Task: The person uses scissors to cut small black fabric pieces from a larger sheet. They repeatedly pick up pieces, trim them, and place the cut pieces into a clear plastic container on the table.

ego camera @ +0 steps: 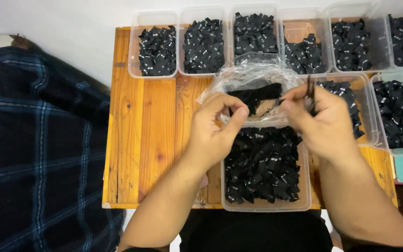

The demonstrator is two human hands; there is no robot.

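Observation:
My left hand (215,128) pinches the near edge of a clear plastic bag (253,77) that holds a few black fabric labels. My right hand (325,121) grips the bag's right side and also holds a thin dark tool, perhaps tweezers (309,88), between its fingers. The bag sits over the far end of a clear plastic tub (304,196) full of small black folded labels, right in front of me on the wooden table (141,140).
Several more clear tubs of black labels line the table's far edge (157,46) and right side (397,112). A dark blue plaid cloth (38,149) lies to the left of the table. White floor shows beyond.

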